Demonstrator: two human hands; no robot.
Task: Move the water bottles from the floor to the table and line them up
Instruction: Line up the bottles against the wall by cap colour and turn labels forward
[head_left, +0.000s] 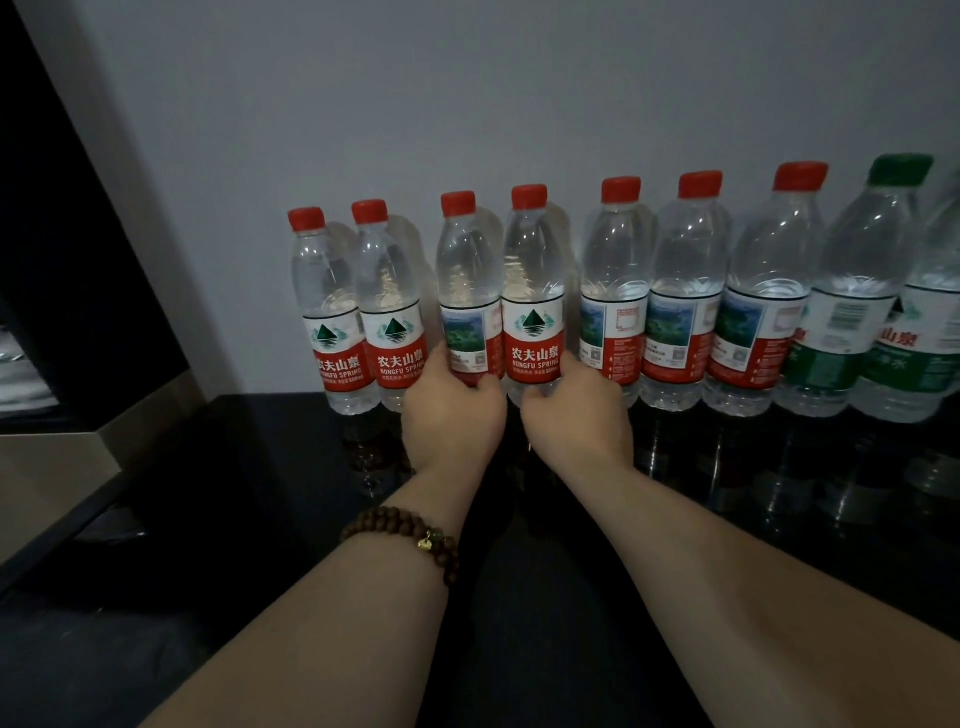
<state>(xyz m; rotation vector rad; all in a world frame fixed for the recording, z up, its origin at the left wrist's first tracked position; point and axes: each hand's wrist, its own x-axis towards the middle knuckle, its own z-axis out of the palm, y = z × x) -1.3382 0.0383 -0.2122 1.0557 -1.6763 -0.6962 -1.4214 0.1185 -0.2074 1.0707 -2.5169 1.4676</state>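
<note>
Water bottles (685, 270) stand upright in one row along the back of the dark, glossy table (249, 467), close against the pale wall (467, 104), with both hands on two of them.

Counting from the left end, the left hand (452, 415) grips the third bottle (467, 280) low down, fingers wrapped round its left side and thumb pressed on its right. The right hand (576, 415) grips the fourth bottle (535, 280) the same way at the bottom of its red label. These two bottles touch each other, and the hands hide their bases, so I cannot tell whether they rest on the table. Most of the row is red-capped. A green-capped bottle (857, 280) stands near the right end. A bead bracelet (405, 535) circles the left wrist.
</note>
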